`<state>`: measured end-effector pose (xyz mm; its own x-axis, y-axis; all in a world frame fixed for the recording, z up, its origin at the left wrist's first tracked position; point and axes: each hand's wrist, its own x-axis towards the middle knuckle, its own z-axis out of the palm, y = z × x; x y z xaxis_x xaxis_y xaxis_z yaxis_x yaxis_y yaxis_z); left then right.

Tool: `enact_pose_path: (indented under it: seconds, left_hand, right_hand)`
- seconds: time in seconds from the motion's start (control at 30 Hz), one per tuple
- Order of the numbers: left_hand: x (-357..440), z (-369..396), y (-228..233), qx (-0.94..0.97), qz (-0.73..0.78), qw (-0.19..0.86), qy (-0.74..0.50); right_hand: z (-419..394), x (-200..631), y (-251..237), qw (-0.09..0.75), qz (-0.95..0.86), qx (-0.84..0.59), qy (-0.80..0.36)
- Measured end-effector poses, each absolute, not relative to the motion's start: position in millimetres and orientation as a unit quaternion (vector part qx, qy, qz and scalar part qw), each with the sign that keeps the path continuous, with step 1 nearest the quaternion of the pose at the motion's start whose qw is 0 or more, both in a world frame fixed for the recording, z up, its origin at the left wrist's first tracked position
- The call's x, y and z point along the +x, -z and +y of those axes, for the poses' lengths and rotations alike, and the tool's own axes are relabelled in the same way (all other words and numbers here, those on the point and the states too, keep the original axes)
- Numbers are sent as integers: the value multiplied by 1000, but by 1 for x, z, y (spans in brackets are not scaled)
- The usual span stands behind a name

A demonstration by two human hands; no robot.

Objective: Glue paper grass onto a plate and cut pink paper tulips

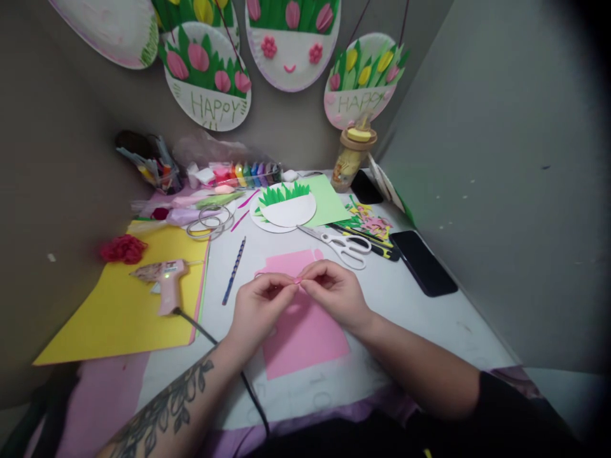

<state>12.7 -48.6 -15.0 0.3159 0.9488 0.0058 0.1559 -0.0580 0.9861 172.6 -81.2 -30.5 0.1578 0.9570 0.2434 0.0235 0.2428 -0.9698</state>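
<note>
Two bare hands meet above a pink paper sheet [308, 343] on a white-covered table. The left hand [262, 304] and right hand [338, 294] each have thumb and forefinger pinched together on a small pink piece [298, 280], held between them over the sheet; its exact shape is too small to tell. Beyond lie white-handled scissors [347, 247], touching a paper plate [289, 213] with green paper grass. To the left are a dark blue pencil [233, 270] and, on yellow paper [109, 318], a pink glue gun [169, 283].
</note>
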Motion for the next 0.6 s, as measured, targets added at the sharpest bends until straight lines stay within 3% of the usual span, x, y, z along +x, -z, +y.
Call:
enact_pose_path:
  seconds: [0.6]
  left_hand:
    - [20, -52, 11, 561, 451, 556, -415]
  right_hand:
    - [-84, 166, 32, 620, -493, -472, -387]
